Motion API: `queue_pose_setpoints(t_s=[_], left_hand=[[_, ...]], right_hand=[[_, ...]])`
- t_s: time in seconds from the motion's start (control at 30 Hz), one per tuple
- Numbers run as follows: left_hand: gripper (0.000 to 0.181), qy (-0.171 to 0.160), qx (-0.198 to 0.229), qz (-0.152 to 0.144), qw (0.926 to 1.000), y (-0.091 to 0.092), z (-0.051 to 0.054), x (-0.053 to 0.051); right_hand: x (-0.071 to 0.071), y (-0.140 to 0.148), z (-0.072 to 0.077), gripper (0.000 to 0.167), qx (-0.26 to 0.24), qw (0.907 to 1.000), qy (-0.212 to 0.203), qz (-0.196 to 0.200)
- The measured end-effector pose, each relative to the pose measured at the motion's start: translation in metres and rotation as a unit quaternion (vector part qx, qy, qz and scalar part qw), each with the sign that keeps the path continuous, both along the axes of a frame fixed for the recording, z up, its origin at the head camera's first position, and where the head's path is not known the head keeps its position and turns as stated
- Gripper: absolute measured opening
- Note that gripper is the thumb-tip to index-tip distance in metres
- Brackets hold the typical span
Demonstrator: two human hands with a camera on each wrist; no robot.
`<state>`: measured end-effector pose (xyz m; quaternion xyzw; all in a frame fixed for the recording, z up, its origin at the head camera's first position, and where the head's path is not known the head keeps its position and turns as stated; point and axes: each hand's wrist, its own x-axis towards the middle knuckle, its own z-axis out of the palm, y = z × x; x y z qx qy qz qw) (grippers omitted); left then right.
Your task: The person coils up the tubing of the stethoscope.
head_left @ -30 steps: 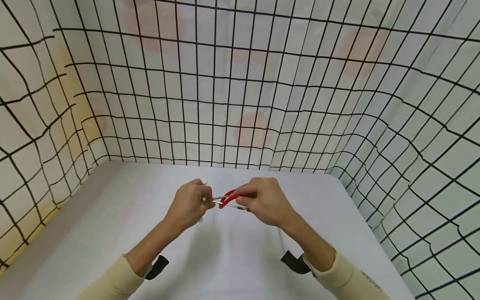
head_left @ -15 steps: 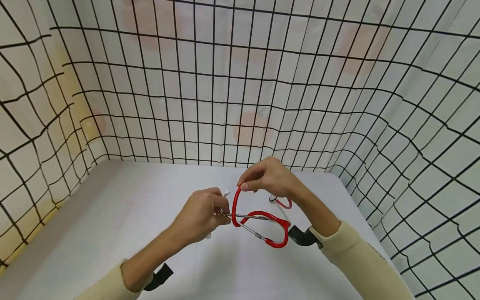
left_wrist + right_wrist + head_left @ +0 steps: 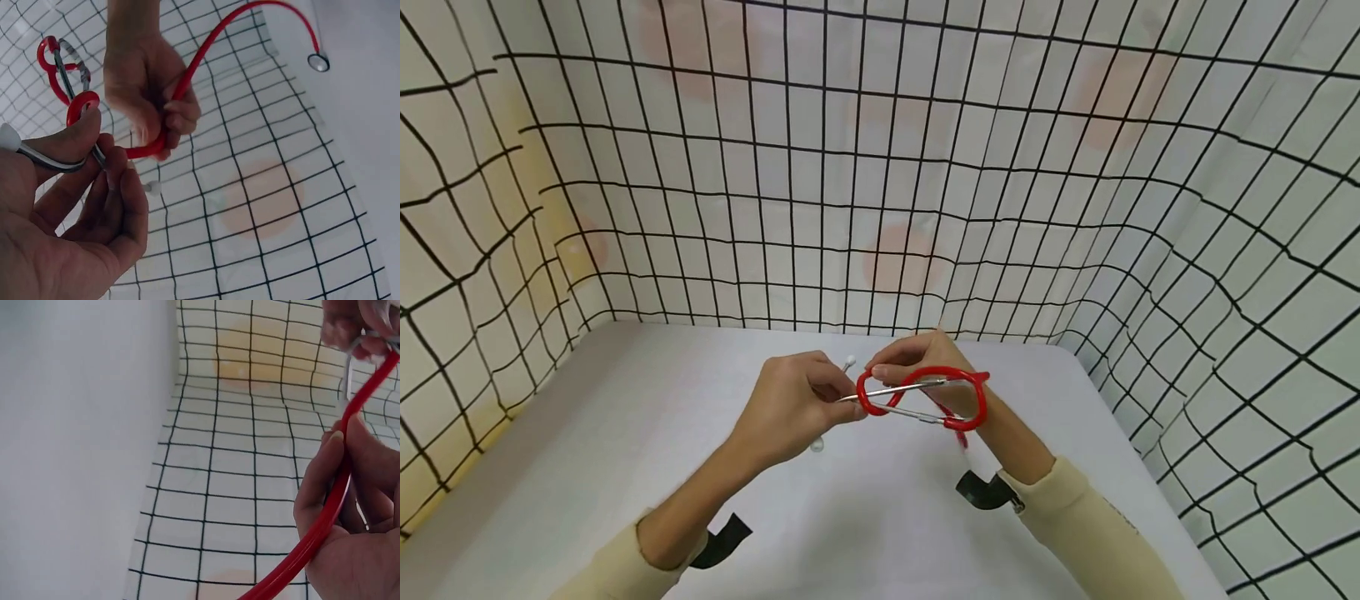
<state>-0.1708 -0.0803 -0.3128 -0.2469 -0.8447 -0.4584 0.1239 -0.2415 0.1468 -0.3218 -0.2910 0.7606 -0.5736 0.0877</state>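
A stethoscope with red tubing [image 3: 982,404] hangs in the air between both hands. My left hand [image 3: 797,408] pinches its metal ear tubes near the earpiece end; white ear tips [image 3: 849,362] stick out above and below the fingers. Wound around the metal tubes beside the left fingertips is a loop of red tubing [image 3: 83,103]. My right hand [image 3: 917,354] pinches the tubing just to the right of the left hand; the right wrist view shows thumb and fingers on the red tube [image 3: 315,531]. In the left wrist view the round chest piece [image 3: 318,62] dangles at the tubing's far end.
A white table [image 3: 700,375] lies below the hands. White walls with a black grid [image 3: 880,183] enclose it at the back and on both sides. Black straps [image 3: 724,542] stick out from the sleeve cuffs.
My right hand first drew the red tubing up and right, then came back left toward the left hand. The forked red part has swung upward. The left hand keeps its pinch on the ear tubes.
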Motion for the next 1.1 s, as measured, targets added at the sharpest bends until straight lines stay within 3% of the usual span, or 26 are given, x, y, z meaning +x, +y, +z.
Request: queue_pose_setpoints(t_s=[0.1, 0.2, 0.3, 0.4, 0.53, 0.77, 1.1], left_hand=[[0.01, -0.001, 0.019, 0.025, 0.9995, -0.002, 0.0, -0.007], [0.01, 0.001, 0.025, 0.046, 0.9986, -0.004, -0.003, -0.013], [0.01, 0.021, 0.027, 0.072, 0.9968, -0.006, -0.008, -0.022], [0.009, 0.042, 0.033, 0.103, 0.9932, -0.009, -0.012, -0.032], [0.008, 0.055, 0.023, 0.13, 0.9898, -0.013, -0.019, -0.044], [0.008, 0.023, 0.007, 0.144, 0.9893, -0.021, -0.034, -0.054], [0.012, 0.013, -0.009, 0.181, 0.9834, -0.039, -0.047, -0.071]], right_hand=[[-0.001, -0.002, -0.016, 0.028, -0.075, 0.9963, -0.011, 0.039], [0.004, -0.008, -0.03, 0.028, -0.087, 0.9953, -0.043, 0.0], [0.013, -0.016, -0.038, 0.024, -0.04, 0.993, -0.068, -0.088], [0.02, -0.026, -0.041, 0.024, -0.023, 0.9907, -0.074, -0.112], [0.027, -0.036, -0.042, 0.023, -0.009, 0.9917, -0.073, -0.106], [0.037, -0.043, -0.047, 0.021, 0.027, 0.9929, -0.067, -0.094], [0.046, -0.041, -0.047, 0.018, 0.094, 0.9882, -0.079, -0.091]])
